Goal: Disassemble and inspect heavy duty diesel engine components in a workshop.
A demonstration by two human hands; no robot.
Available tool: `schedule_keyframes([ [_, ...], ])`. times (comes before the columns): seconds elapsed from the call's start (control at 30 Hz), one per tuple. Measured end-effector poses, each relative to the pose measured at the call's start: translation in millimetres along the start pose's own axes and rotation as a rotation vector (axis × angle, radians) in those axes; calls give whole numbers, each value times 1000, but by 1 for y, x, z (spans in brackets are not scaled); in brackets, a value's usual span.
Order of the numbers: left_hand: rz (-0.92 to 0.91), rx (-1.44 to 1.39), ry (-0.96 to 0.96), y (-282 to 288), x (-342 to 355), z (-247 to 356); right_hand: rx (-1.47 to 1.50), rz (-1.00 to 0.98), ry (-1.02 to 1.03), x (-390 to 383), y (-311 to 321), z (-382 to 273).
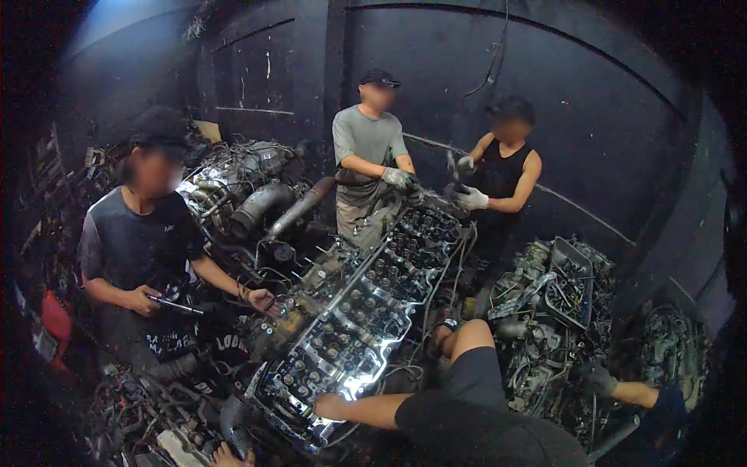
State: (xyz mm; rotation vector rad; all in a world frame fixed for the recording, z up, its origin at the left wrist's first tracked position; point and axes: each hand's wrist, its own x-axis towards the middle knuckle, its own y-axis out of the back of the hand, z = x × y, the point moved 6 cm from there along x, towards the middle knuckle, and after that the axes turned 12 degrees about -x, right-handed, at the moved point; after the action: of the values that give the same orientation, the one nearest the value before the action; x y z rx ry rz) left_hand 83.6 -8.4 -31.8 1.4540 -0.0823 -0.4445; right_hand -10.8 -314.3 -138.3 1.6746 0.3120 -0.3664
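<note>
Right hand (331,406), bare with fingers curled, is at the near end of the long engine with exposed valve gear (342,338), which runs diagonally across mid-view; can't tell if it grips anything, and left hand (229,455) is cut off by the lower edge, fingers spread, hold unclear. Room is tight: hoses and scrap parts (148,424) crowd the engine's left side, and a bent knee (471,335) sits off its scalloped right rim with a narrow dark gap between. Co-worker's open palm (262,301) is at the left edge, two gloved co-workers (369,136) (510,167) crowd the far end.
</note>
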Motion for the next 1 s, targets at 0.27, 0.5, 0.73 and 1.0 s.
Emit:
schedule_keyframes([
  [0.27, 269, 95, -219, -7, 1, -1, -187, 376, 216, 14, -20, -1],
  [0.5, 147, 24, -161, 0, -1, 3, -186, 192, 177, -10, 13, -10],
  [0.73, 20, 61, -118, 7, -7, 11, -176, 319, 174, 2, -4, 2],
  [1.0, 17, -13, -46, 24, -11, 20, -214, 216, 250, -8, 12, -10],
])
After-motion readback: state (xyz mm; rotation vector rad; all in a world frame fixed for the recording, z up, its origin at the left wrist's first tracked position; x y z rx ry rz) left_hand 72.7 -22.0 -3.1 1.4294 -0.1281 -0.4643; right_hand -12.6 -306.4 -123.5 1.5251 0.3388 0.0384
